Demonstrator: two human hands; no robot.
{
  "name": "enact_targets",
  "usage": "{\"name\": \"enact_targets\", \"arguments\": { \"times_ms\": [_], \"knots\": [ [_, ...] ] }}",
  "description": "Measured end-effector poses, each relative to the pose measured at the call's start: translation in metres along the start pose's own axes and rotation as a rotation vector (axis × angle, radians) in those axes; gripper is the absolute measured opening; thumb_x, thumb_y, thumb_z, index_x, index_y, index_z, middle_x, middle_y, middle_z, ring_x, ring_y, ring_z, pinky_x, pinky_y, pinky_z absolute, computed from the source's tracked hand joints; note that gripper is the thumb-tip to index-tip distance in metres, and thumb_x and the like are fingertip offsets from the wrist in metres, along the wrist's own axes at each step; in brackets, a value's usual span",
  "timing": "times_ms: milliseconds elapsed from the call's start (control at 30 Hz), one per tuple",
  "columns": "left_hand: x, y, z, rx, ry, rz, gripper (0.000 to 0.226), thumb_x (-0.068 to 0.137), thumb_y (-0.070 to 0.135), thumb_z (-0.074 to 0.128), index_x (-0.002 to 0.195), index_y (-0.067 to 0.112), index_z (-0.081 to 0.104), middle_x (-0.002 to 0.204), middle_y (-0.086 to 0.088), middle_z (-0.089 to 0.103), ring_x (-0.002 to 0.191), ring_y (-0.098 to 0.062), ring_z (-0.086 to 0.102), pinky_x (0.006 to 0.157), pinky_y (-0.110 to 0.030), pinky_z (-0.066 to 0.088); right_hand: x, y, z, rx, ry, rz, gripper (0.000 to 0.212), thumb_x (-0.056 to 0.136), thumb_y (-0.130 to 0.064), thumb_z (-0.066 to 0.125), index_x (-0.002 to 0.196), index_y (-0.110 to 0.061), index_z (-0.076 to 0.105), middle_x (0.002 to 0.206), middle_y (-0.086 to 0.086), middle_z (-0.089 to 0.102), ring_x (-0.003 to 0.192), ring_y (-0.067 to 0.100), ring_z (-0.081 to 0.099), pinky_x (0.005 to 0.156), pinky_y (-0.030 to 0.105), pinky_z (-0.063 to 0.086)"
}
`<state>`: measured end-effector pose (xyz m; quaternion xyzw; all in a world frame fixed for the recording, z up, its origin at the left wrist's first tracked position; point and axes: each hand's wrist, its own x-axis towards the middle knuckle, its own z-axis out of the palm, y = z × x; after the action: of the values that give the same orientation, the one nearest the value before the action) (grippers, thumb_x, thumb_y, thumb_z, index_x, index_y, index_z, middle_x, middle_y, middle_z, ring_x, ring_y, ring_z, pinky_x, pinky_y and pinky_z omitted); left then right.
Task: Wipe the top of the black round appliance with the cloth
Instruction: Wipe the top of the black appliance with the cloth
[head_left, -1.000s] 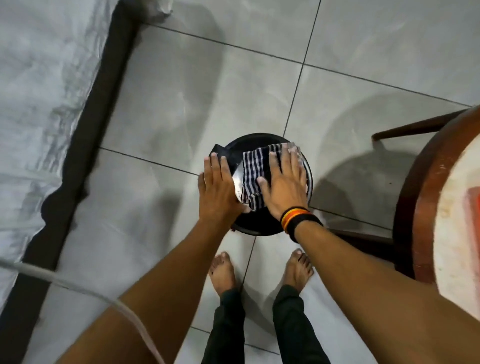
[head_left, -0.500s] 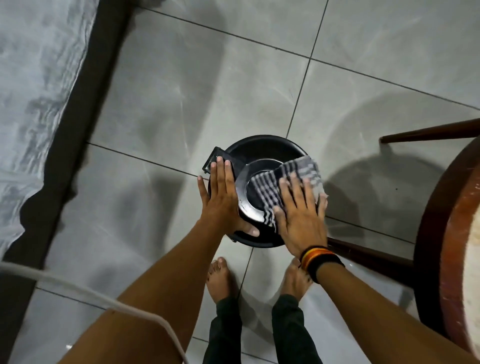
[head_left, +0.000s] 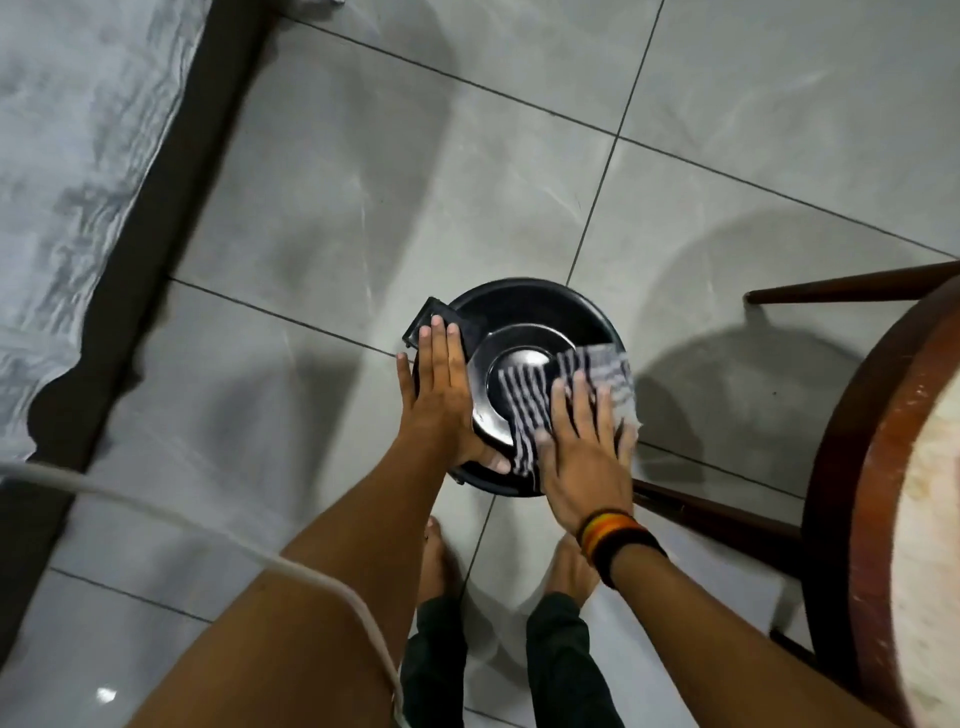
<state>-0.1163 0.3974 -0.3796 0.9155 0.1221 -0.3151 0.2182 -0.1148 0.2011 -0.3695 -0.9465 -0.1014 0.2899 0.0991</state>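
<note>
Low in the frame, the right hand (head_left: 582, 457) lies flat with fingers spread on the striped black-and-white cloth (head_left: 566, 395), pressing it down, probably for wiping contact. Left of it, the left hand (head_left: 441, 400), fingers together, braces the black round appliance (head_left: 535, 306) at frame centre on the grey tiled floor (head_left: 415, 182), likely to stop sliding.

Grey tiled floor (head_left: 363, 171), dark wooden round table (head_left: 852, 467) at right, white cable (head_left: 208, 525), pale sheeting (head_left: 78, 130) at left.
</note>
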Motion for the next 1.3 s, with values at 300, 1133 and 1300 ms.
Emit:
{"name": "enact_targets", "arguments": {
  "times_ms": [300, 1133, 1300],
  "knots": [
    [-0.001, 0.007, 0.003, 0.119, -0.076, -0.119, 0.177, 0.042, 0.083, 0.080, 0.155, 0.006, -0.032, 0.164, -0.019, -0.037, 0.149, -0.034, -0.041, 0.121, -0.060, -0.022, 0.109, -0.108, -0.039, -0.076, -0.155, -0.294, 0.053, 0.105, -0.042, 0.022, 0.157, -0.031, 0.023, 0.169, -0.006, 0.014, 0.156, 0.023, 0.000, 0.121, 0.059, -0.010],
    [-0.005, -0.013, -0.024, 0.185, 0.059, 0.031, 0.168, 0.049, 0.071, 0.089, 0.160, 0.006, -0.020, 0.169, -0.018, -0.026, 0.156, -0.034, -0.025, 0.122, -0.056, -0.016, 0.048, -0.024, 0.009, -0.087, 0.106, -0.120, 0.059, 0.105, -0.049, 0.020, 0.158, -0.036, -0.003, 0.168, -0.003, -0.015, 0.154, 0.027, -0.018, 0.119, 0.065, -0.011],
    [-0.007, -0.039, -0.040, 0.278, 0.023, 0.175, 0.164, 0.048, 0.059, 0.096, 0.163, 0.006, -0.009, 0.173, -0.017, -0.012, 0.160, -0.032, -0.010, 0.128, -0.052, -0.002, 0.077, 0.024, -0.022, -0.374, -0.013, -0.585, 0.060, 0.103, -0.050, 0.020, 0.158, -0.037, 0.001, 0.170, 0.000, -0.001, 0.155, 0.031, -0.005, 0.119, 0.068, 0.000]
  ]
}}
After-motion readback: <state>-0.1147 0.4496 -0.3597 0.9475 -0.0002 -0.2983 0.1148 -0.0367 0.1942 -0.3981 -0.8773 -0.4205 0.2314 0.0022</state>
